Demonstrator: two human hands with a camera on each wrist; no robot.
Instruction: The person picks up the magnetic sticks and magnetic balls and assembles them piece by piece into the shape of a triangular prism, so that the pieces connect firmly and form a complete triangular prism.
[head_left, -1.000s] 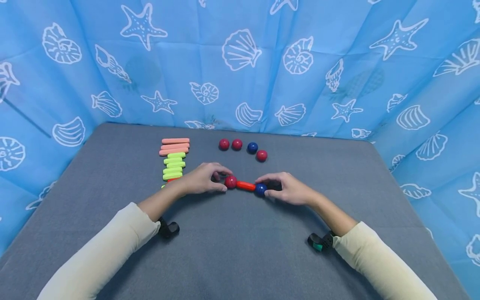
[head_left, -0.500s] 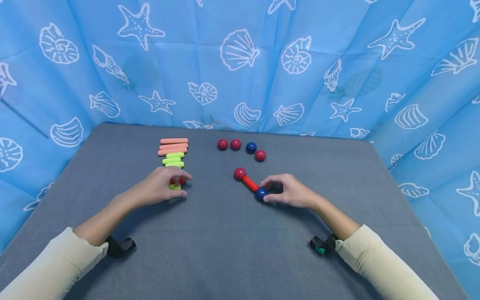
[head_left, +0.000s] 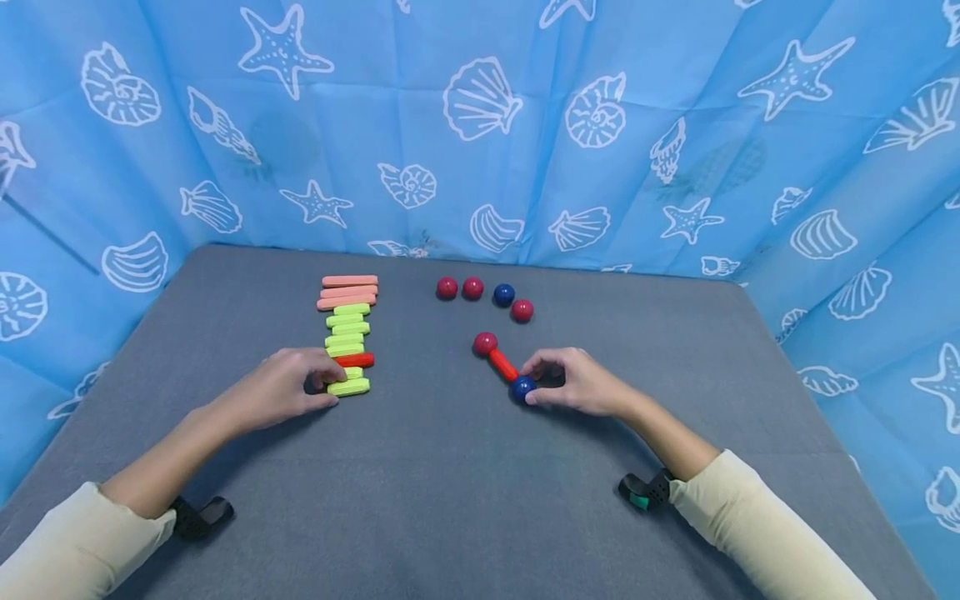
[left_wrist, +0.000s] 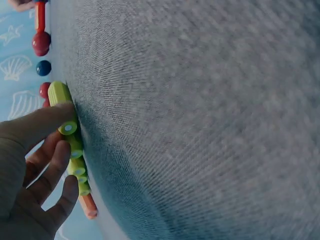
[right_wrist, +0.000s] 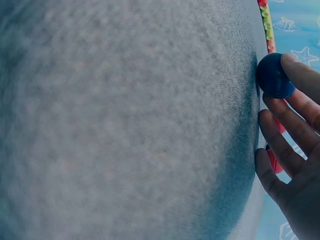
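Observation:
My left hand [head_left: 296,385] pinches the left end of the nearest yellow-green rod [head_left: 349,387], its thumb on the near side and fingers beyond. In the left wrist view this rod [left_wrist: 59,94] shows a shiny round disc at its end. My right hand [head_left: 576,383] holds a blue ball [head_left: 522,388] between thumb and forefinger; the other fingers are spread in the right wrist view. A red rod [head_left: 503,365] joins that blue ball to a red ball [head_left: 485,343], all three lying slantwise on the cloth.
More yellow-green rods [head_left: 348,330] and a loose red rod [head_left: 356,360] form a column at left. Several salmon rods [head_left: 349,291] lie beyond them. At the back sit red balls [head_left: 472,288] and a blue ball [head_left: 504,294]. A blue shell-print curtain [head_left: 480,167] surrounds the grey table.
My left hand has let go of the red ball and moved left to the rod column. The joined piece has swung, its red end now farther back. My right hand stays on the blue ball.

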